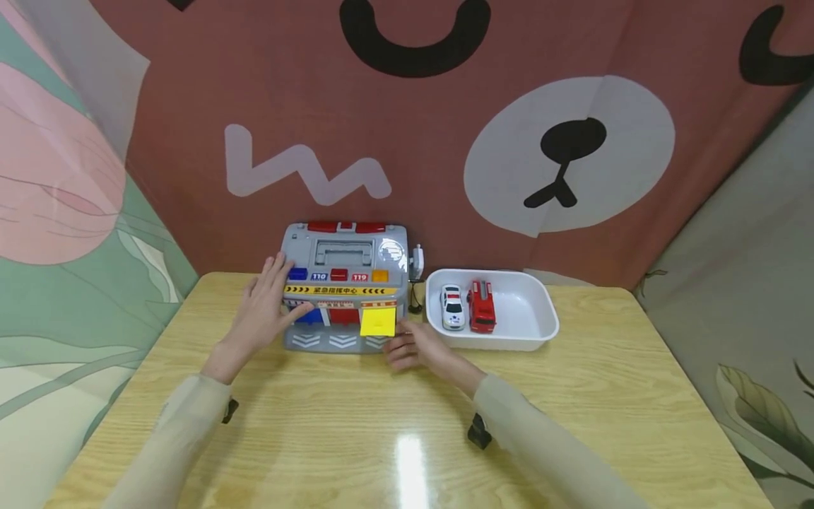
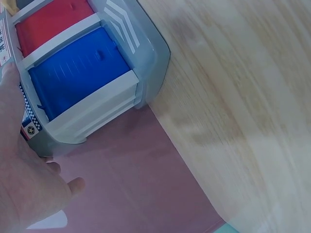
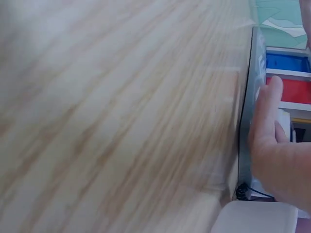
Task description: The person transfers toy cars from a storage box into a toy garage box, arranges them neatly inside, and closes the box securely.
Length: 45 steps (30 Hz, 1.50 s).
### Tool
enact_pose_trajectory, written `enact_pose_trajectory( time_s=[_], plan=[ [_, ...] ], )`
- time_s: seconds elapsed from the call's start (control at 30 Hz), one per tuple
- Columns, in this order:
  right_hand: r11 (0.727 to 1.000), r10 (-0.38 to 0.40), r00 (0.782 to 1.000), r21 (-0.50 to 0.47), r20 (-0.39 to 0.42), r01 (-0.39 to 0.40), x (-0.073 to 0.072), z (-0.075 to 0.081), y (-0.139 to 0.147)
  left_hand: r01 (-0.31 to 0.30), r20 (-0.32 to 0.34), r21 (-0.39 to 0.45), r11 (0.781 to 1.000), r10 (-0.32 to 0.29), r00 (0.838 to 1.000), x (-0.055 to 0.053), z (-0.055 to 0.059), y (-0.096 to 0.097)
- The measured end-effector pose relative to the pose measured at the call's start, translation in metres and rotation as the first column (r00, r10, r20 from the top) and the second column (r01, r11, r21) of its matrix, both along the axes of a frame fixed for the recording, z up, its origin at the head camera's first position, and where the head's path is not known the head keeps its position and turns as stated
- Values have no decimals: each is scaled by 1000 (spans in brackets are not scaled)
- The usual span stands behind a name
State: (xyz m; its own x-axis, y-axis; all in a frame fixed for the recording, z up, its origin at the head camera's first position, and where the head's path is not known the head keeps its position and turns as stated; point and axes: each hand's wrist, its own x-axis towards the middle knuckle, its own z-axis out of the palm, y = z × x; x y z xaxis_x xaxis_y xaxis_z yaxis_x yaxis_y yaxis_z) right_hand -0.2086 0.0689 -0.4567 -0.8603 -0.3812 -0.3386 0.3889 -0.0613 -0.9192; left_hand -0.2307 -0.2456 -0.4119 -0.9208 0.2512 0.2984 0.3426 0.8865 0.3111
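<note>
While the grey toy station stands on the wooden table, its yellow door juts outward. Against the station's left side rests the left hand, fingers spread and gripping nothing. At the station's front right corner, the right hand reaches beneath that door; whether it pinches the pale object there, I cannot tell. Right of the station, a white tray contains a white car and red fire truck.

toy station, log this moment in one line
left hand: on toy station, left side; right hand: by raised yellow door; blue door, red door: down; white tray: toy car, fire truck
</note>
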Motion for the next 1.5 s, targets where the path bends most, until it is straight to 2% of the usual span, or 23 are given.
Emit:
enact_pose_trajectory(
  time_s=[0.07,0.17,0.37,0.53,0.83,1.03,1.27,1.5],
  plan=[
    [999,7,1000,-39,0,-7,1,4,1,3,-3,2,1000,-3,1000,0,1,-1],
    [999,9,1000,-40,-5,-9,1,10,0,8,-3,5,1000,-8,1000,-1,2,-1],
    [999,-5,1000,47,11,4,-6,16,1,7,-4,-1,1000,-7,1000,0,2,-1],
    [997,-11,999,79,39,8,-9,19,1,8,-14,-2,1000,-8,1000,0,0,-1],
    [995,-11,1000,103,26,8,-6,24,1,9,-16,-2,1000,-9,1000,0,0,0],
    [997,-22,999,81,24,20,-2,25,3,9,-11,0,1000,-9,1000,1,0,1],
    [999,42,998,30,43,-43,5,35,17,7,-10,5,1000,-7,1000,0,0,1],
    [990,130,991,48,42,-132,9,50,32,6,-8,2,1000,-6,1000,1,0,0]
  ],
)
